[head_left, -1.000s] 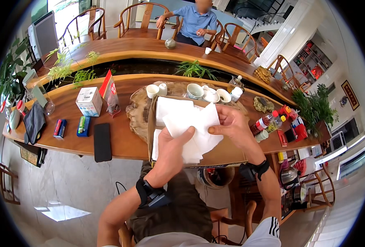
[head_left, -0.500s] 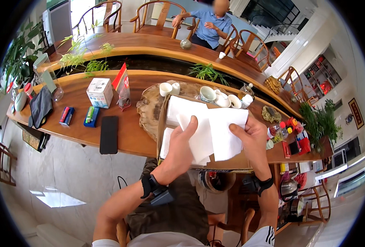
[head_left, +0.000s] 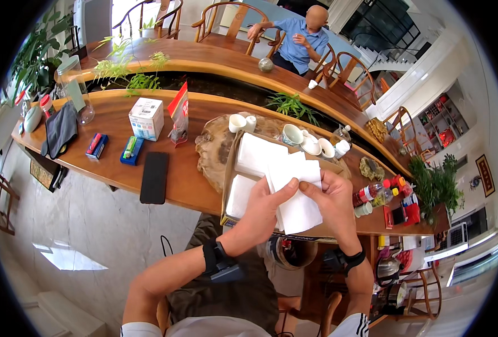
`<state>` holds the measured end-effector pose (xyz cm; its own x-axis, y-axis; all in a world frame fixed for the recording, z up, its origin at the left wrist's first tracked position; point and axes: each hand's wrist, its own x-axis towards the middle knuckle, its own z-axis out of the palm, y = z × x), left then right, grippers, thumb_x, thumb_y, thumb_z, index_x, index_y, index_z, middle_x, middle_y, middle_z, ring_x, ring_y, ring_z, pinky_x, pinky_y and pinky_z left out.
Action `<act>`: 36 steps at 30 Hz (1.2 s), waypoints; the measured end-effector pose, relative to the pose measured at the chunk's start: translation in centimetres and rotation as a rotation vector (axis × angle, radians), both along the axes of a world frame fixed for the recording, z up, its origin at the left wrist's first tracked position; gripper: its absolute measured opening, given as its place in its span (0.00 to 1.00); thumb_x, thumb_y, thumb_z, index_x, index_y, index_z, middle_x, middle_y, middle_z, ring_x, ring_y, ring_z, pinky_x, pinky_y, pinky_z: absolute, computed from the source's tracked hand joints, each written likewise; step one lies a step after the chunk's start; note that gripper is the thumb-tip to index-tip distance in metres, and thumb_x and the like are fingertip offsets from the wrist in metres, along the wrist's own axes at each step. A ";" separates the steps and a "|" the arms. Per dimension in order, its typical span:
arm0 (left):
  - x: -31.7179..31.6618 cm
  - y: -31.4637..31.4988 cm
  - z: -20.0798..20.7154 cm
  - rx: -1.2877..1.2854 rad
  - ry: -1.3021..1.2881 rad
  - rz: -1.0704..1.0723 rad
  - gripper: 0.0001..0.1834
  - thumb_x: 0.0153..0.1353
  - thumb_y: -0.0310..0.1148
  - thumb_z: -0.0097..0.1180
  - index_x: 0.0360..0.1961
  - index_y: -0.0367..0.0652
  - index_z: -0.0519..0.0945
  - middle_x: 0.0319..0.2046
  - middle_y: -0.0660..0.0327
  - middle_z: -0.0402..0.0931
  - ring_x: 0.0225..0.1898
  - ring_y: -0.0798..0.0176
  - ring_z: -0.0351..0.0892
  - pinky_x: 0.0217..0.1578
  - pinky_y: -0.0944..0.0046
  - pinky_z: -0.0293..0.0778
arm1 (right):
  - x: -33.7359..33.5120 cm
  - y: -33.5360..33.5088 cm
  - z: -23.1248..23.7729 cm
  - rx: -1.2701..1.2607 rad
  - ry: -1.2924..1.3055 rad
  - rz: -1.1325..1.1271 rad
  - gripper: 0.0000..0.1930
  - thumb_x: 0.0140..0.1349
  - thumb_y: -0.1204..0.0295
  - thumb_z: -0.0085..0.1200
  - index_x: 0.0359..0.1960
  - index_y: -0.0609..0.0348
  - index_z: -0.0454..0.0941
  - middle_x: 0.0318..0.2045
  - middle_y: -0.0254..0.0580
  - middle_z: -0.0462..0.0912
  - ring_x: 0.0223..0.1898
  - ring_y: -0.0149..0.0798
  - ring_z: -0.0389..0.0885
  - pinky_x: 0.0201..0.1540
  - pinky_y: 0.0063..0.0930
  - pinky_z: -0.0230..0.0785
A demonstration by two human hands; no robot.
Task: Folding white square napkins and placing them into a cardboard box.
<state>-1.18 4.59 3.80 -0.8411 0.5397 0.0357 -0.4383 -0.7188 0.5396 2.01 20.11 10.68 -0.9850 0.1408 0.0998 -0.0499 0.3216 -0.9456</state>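
White paper sheets (head_left: 299, 210), folded and thin like napkins, are held between my two hands above a cardboard box (head_left: 230, 185). My left hand (head_left: 265, 203) grips their left side, thumb on top. My right hand (head_left: 332, 203) pinches the right side, its thumb meeting the left thumb near the middle. The fingers beneath the sheets are hidden. Inside the box lie two visible white paper stacks (head_left: 260, 154), one behind the other on the left. The box sits at the table's near edge, partly over a wood slab (head_left: 212, 147).
White cups (head_left: 237, 122) and a bowl (head_left: 292, 135) stand behind the box. A black phone (head_left: 154, 177), a white carton (head_left: 146, 119) and a red-topped bag (head_left: 180, 115) lie to the left. Bottles (head_left: 367, 192) stand right. Across the table sits a person in a blue shirt (head_left: 299, 42).
My hands have come together, bringing the separate sheets into one overlapping bundle. My right hand moved left and slightly down. The view has shifted a little.
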 end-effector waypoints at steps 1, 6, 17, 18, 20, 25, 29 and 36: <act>0.0 0.1 -0.1 0.002 -0.001 0.002 0.20 0.76 0.34 0.59 0.64 0.38 0.76 0.56 0.60 0.83 0.53 0.64 0.85 0.54 0.58 0.82 | 0.0 -0.1 0.0 0.002 -0.009 0.003 0.12 0.68 0.76 0.67 0.47 0.74 0.85 0.35 0.41 0.91 0.31 0.24 0.86 0.33 0.19 0.78; -0.1 0.4 -0.4 0.044 -0.012 0.010 0.17 0.76 0.33 0.58 0.62 0.39 0.78 0.54 0.61 0.84 0.53 0.65 0.85 0.52 0.60 0.82 | -0.2 -0.3 -0.1 -0.030 -0.024 0.014 0.12 0.68 0.76 0.67 0.48 0.74 0.84 0.35 0.41 0.91 0.31 0.23 0.86 0.33 0.19 0.77; -0.3 0.6 -1.0 0.033 -0.030 0.025 0.16 0.78 0.34 0.56 0.62 0.38 0.78 0.54 0.60 0.83 0.52 0.65 0.85 0.52 0.60 0.82 | -0.5 -0.5 -0.3 0.034 -0.042 0.000 0.12 0.68 0.75 0.67 0.48 0.73 0.85 0.35 0.42 0.91 0.31 0.24 0.86 0.33 0.20 0.77; -0.3 0.6 -0.9 0.030 -0.033 0.028 0.17 0.78 0.34 0.55 0.62 0.38 0.78 0.54 0.60 0.83 0.52 0.65 0.85 0.52 0.60 0.82 | -0.5 -0.4 -0.4 0.032 -0.043 0.004 0.12 0.68 0.75 0.67 0.47 0.73 0.85 0.35 0.42 0.91 0.31 0.24 0.86 0.33 0.20 0.77; -0.2 0.6 -0.9 0.033 -0.034 0.021 0.17 0.78 0.34 0.55 0.62 0.38 0.78 0.54 0.60 0.83 0.52 0.65 0.85 0.52 0.60 0.82 | -0.4 -0.3 -0.4 0.030 -0.043 0.006 0.12 0.68 0.75 0.67 0.47 0.73 0.85 0.35 0.41 0.91 0.31 0.24 0.86 0.33 0.21 0.77; 0.0 0.5 -0.8 0.025 -0.034 0.019 0.16 0.79 0.35 0.55 0.61 0.38 0.78 0.53 0.60 0.83 0.51 0.65 0.86 0.51 0.60 0.83 | -0.3 -0.4 -0.8 0.003 -0.027 0.000 0.12 0.68 0.75 0.67 0.47 0.73 0.85 0.34 0.41 0.91 0.31 0.24 0.86 0.33 0.21 0.77; 0.0 0.5 -0.8 -0.002 -0.060 0.006 0.16 0.79 0.35 0.53 0.61 0.38 0.77 0.53 0.59 0.83 0.50 0.64 0.86 0.51 0.59 0.83 | -0.2 -0.4 -1.1 0.025 -0.033 -0.016 0.13 0.68 0.74 0.67 0.47 0.73 0.85 0.35 0.42 0.91 0.31 0.24 0.86 0.33 0.21 0.77; -0.6 0.4 -1.0 -0.047 -0.098 0.010 0.15 0.80 0.36 0.51 0.59 0.39 0.78 0.52 0.58 0.84 0.50 0.63 0.87 0.50 0.58 0.84 | -0.4 -0.3 -1.0 0.099 -0.010 -0.015 0.12 0.66 0.76 0.68 0.47 0.73 0.84 0.33 0.41 0.91 0.31 0.23 0.85 0.33 0.20 0.76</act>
